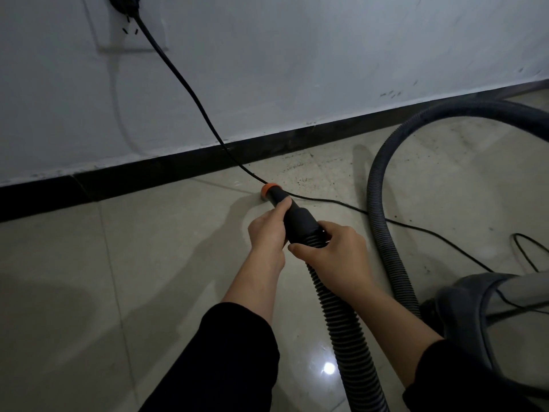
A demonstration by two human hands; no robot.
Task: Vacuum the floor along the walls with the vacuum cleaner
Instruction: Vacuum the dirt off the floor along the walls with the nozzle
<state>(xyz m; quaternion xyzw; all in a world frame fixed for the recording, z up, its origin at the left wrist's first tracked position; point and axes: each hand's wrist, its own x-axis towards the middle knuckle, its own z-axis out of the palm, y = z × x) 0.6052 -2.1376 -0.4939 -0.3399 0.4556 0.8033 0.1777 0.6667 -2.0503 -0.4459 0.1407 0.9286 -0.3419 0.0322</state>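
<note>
Ahead of both hands, at the far end of the nozzle (286, 211), an orange tip (268, 190) is held down at the tiled floor (89, 263), just short of the black skirting board (148, 171) that runs along the foot of the white wall (297, 69). The nozzle's black tube is gripped by the left hand (267, 231), with the thumb laid along its upper side. Just behind it, the ribbed hose (344, 316) is clasped by the right hand (334, 252) where hose and cuff meet, the fingers curled round it (neither hand is free). From the right hand the hose is led back toward the person; a second stretch is seen arcing to the right of the hands, up toward the wall. The grey vacuum cleaner body (481, 304) is placed to the right of the right forearm. A black power cord (190, 87) is plugged into a wall socket (127, 34) above and left of the hands, is drawn down past the orange tip and is carried rightward across the hose loop. Dark specks of dirt (300, 173) are scattered beyond the tip, near the skirting board
</note>
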